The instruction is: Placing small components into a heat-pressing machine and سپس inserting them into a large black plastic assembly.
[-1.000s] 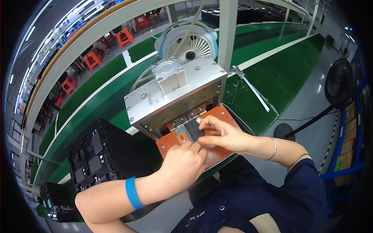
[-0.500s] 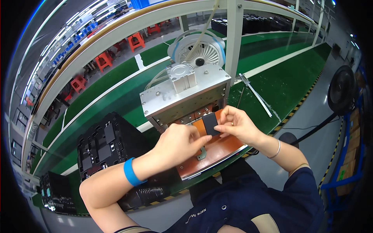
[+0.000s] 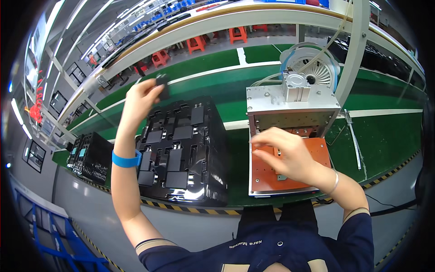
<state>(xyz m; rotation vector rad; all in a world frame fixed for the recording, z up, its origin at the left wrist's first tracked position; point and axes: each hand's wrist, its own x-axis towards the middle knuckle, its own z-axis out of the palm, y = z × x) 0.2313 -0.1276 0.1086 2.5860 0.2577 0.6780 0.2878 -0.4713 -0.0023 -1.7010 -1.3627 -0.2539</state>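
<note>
Head view: half a second ago both hands were at one dark flat piece over the orange plate; now the left hand [image 3: 139, 99] has carried it off to the upper left of the frame. There it pinches the dark flat piece [image 3: 163, 86], blurred, between thumb and fingers, just beyond the upper edge of the black tray stack [image 3: 214, 149]. Right hand [image 3: 290, 156] stays at centre right, thumb and fingers spread apart with nothing visible between them, over the orange plate [image 3: 263, 177] of the metal press [image 3: 267, 103]; whether it touches the plate I cannot tell. Similar dark rectangles [image 3: 176, 159] lie in the top tray, left of centre. My reading: the piece's handling at the press is over for now, and the work has split, one hand out by the trays, the other free at the press on the green bench [image 3: 385, 143].
</note>
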